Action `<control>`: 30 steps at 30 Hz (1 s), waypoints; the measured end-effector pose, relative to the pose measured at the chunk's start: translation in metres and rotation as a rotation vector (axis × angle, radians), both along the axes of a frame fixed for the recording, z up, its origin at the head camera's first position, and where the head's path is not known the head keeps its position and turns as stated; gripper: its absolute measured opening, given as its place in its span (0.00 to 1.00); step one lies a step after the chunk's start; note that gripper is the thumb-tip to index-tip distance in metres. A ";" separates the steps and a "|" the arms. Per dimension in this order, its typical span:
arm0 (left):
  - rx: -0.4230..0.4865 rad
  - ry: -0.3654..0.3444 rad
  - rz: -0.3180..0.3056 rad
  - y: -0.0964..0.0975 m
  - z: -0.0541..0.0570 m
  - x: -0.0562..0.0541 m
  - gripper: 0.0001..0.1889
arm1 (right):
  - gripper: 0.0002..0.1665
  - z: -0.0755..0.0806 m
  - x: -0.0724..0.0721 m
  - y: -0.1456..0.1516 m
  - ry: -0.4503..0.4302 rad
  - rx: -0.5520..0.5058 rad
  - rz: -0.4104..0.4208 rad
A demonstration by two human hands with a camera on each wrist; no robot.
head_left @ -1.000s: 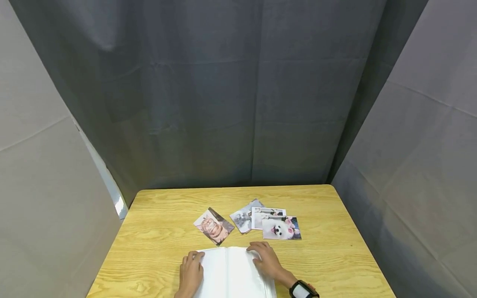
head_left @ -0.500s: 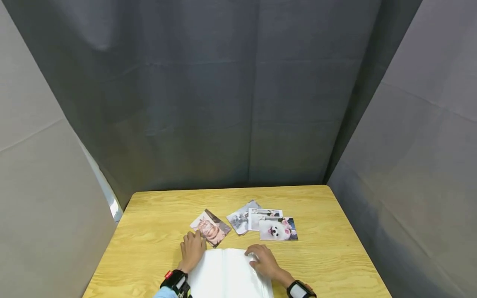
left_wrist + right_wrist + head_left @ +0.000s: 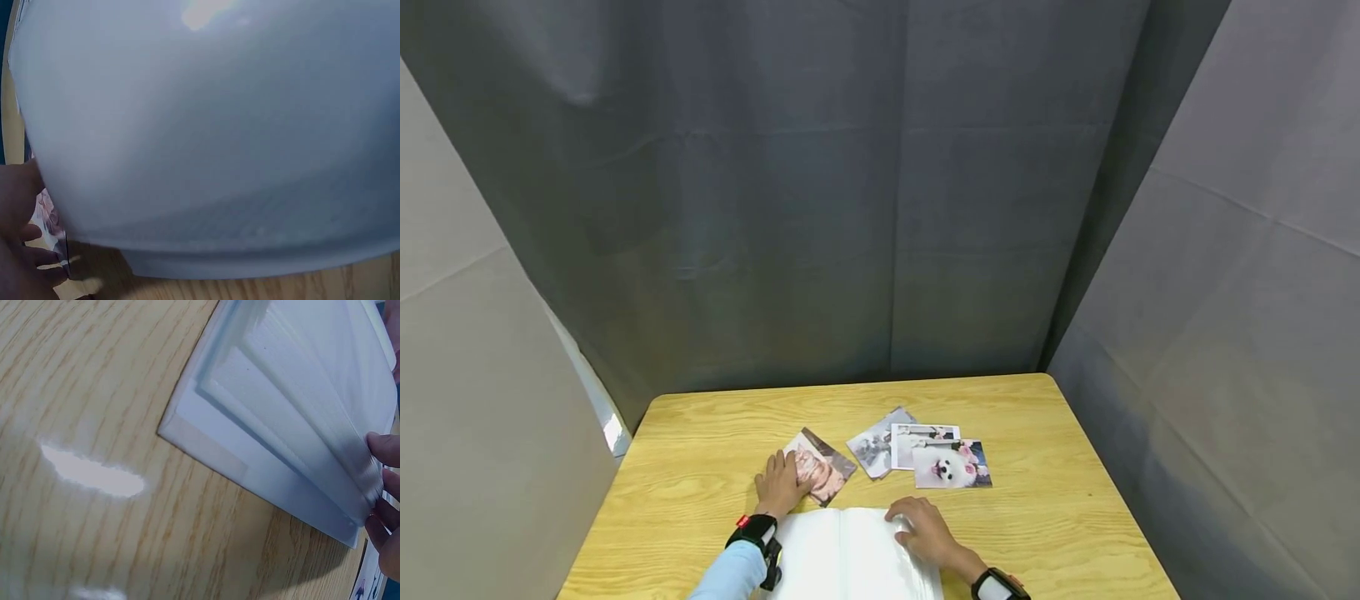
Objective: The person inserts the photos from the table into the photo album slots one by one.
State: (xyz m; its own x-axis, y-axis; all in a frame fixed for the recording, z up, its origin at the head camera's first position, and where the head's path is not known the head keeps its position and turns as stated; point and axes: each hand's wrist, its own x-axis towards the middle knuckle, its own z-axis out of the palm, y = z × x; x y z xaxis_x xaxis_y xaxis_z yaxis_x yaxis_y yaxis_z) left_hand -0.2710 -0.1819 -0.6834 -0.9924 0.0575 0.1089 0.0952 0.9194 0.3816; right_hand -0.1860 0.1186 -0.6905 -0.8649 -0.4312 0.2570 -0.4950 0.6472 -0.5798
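Observation:
A photo album (image 3: 820, 554) with white pages lies spread at the near edge of the head view. My right hand (image 3: 925, 529) holds its upper right corner; in the right wrist view the thumb (image 3: 382, 449) is on top of the fanned page stack (image 3: 312, 425), with fingers at its edge. Beyond the album's upper left corner, my left hand (image 3: 779, 483) rests on the left part of a cat photo (image 3: 831, 471), fingers spread forward and covering some of it. The left wrist view is mostly filled by a glossy album page (image 3: 206, 137), the left hand (image 3: 25, 244) at its edge.
Right of the cat photo lie overlapping photos: a greyish one (image 3: 874, 450), a white-bordered one (image 3: 904, 442) and a white dog with pink flowers (image 3: 947, 468). The wooden table (image 3: 1045, 517) is bounded by a dark curtain (image 3: 790, 250) behind and pale cloth at both sides.
My left hand has left the album's left edge and moved forward onto the cat photo. My right hand stays at the album's upper right corner. The head view has shifted slightly.

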 end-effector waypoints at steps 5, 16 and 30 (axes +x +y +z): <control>0.033 -0.006 0.078 0.002 -0.001 -0.003 0.42 | 0.17 0.001 -0.001 -0.001 -0.009 0.016 0.003; 0.040 -0.115 0.190 -0.006 0.005 -0.003 0.54 | 0.18 0.000 -0.001 -0.001 -0.043 0.022 -0.015; 0.301 0.077 0.184 -0.016 0.010 -0.004 0.30 | 0.17 0.000 -0.001 0.000 -0.053 0.014 -0.002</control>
